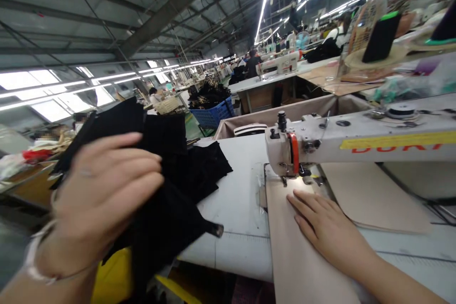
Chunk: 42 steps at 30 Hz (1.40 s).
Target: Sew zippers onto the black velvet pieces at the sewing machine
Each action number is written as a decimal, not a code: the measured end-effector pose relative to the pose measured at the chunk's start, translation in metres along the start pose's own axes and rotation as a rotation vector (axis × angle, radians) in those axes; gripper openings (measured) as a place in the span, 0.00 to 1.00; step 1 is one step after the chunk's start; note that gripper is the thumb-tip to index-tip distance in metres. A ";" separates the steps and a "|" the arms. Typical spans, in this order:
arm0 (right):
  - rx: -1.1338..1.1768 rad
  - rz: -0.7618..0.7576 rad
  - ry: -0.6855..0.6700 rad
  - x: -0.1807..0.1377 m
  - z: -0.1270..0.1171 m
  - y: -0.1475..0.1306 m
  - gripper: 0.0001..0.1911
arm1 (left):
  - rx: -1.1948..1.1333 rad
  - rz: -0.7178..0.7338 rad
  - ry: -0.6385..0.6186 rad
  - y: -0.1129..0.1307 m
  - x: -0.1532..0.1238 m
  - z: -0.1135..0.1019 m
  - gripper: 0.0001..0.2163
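Observation:
My left hand [107, 190], blurred, is raised at the left with its fingers together and bent over black fabric [167, 218]. Its thumb is hidden, and the cloth hangs below and to the right of the hand. My right hand [324, 223] lies flat, fingers outstretched, on a long beige fabric panel [285, 247]. Just ahead of its fingertips, the panel runs beneath the needle area of a white sewing machine [285, 147], where a small lamp glows. More black pieces [210, 166] lie on the white machine table [238, 242].
Another beige panel [374, 199] rests under the machine arm. Beyond the table are a beige-lined trough [245, 116] and a blue crate [217, 114] full of dark pieces. A black thread cone [381, 38] stands at the upper right. Other people work farther back.

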State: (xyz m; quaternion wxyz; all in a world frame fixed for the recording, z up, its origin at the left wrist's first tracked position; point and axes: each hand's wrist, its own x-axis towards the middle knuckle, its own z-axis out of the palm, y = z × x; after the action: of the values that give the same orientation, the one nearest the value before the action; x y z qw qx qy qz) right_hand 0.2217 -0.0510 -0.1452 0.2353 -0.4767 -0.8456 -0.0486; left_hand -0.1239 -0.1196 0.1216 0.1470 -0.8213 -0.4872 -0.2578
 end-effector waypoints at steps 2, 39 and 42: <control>-0.011 -0.001 -0.018 0.004 -0.003 -0.003 0.27 | -0.006 0.441 -0.211 0.023 0.009 0.052 0.10; 0.023 0.038 -0.030 0.013 -0.009 -0.004 0.26 | -0.576 -0.109 -0.454 0.057 0.026 0.262 0.11; 0.024 0.036 -0.036 0.013 -0.009 -0.003 0.25 | -0.561 -0.092 -0.426 0.061 0.032 0.273 0.08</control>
State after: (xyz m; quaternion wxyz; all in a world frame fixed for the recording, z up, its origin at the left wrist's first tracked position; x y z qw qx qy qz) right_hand 0.2168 -0.0456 -0.1310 0.2265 -0.4898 -0.8415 -0.0257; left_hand 0.0187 0.0084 -0.0850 -0.2008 -0.8424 -0.4535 -0.2108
